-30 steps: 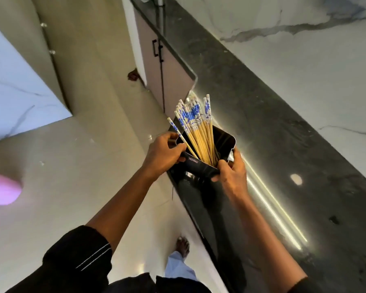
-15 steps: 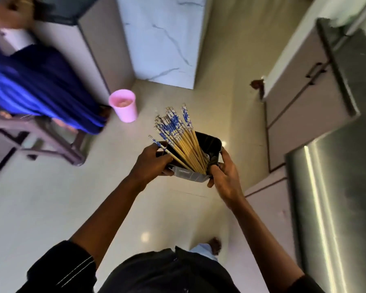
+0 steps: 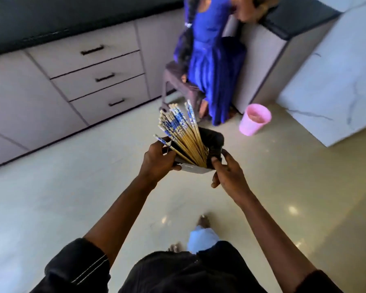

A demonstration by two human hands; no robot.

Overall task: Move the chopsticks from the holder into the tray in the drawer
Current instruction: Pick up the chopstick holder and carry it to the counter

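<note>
Both the left hand (image 3: 157,160) and right hand (image 3: 227,173) grip the holder (image 3: 211,142), chopsticks (image 3: 182,132) all inside, far-left drawers (image 3: 97,78) shut.

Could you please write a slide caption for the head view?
Both hands, left and right, carry a holder of chopsticks toward closed drawers.
</note>
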